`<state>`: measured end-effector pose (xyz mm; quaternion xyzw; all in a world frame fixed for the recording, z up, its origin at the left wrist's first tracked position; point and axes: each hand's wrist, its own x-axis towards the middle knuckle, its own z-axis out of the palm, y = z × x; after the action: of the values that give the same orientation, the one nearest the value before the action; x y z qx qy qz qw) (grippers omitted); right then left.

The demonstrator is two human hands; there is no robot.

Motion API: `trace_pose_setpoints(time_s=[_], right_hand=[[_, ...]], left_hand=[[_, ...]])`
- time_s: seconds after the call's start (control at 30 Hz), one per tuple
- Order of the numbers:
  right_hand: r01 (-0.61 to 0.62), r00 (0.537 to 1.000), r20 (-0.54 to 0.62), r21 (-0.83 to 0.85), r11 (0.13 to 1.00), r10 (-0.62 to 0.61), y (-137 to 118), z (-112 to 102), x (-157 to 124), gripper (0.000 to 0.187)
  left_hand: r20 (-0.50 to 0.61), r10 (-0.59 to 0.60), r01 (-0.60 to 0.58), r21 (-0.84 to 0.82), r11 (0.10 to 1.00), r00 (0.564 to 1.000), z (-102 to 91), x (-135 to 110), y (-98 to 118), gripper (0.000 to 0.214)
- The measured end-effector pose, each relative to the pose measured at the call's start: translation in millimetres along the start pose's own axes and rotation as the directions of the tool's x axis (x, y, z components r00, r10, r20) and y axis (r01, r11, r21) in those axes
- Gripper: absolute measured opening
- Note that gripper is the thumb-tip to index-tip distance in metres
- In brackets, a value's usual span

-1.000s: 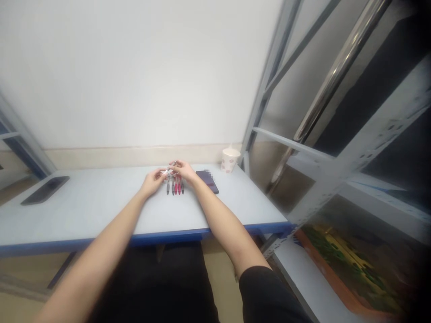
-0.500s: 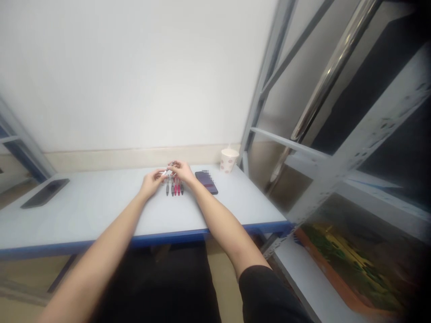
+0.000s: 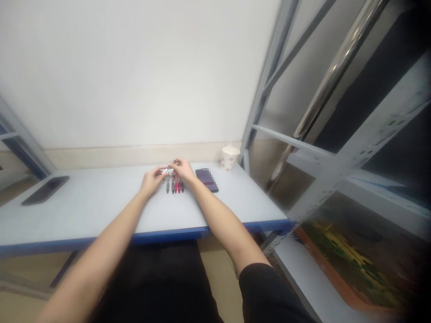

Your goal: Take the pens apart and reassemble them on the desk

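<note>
My left hand [image 3: 152, 181] is closed in a pinch around a small white, stick-like piece [image 3: 164, 171]. Close beside it, fingertips almost meeting the left ones, my right hand [image 3: 182, 170] is closed too. A small dark bit pokes up by its fingers, but I cannot make out what it belongs to. Under and in front of both hands lies a row of several pens, tips toward me: a grey pen [image 3: 168, 187] at the left, red pens [image 3: 175, 187] in the middle and a dark pen [image 3: 182, 186] at the right. Their far ends are partly hidden by the hands.
A dark phone [image 3: 206, 180] lies just right of my right hand. Behind it stands a paper cup [image 3: 230, 158] by the wall. Another flat dark device [image 3: 46, 190] rests at the table's left. Metal shelving [image 3: 316, 170] rises along the right side of the white table [image 3: 101, 202].
The view has shifted slightly. Both hands stay together over the pens, and the white piece is still in my left fingers, with only small finger movements.
</note>
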<state>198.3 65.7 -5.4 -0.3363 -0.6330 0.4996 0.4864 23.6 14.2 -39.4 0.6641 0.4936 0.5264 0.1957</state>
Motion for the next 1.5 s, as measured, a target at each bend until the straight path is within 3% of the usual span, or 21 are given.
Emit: trace_pose_setpoints(time_s=[0.83, 1.3, 1.5], right_hand=[[-0.002, 1.000, -0.020, -0.136, 0.991, -0.001, 0, 0, -2, 0.029], [0.031, 0.999, -0.016, -0.347, 0.937, -0.039, -5, -4, -5, 0.051], [0.015, 1.000, 0.021, -0.337, 0.941, -0.009, -8, -6, -6, 0.056]], left_hand=[[0.010, 0.051, -0.052, 0.071, 0.996, 0.999, 2.7, 4, -12, 0.041], [0.047, 0.074, -0.078, 0.083, 0.994, 0.996, 1.6, 2, -5, 0.034], [0.047, 0.056, -0.057, 0.030, 0.998, 0.997, 2.5, 2, -3, 0.036]])
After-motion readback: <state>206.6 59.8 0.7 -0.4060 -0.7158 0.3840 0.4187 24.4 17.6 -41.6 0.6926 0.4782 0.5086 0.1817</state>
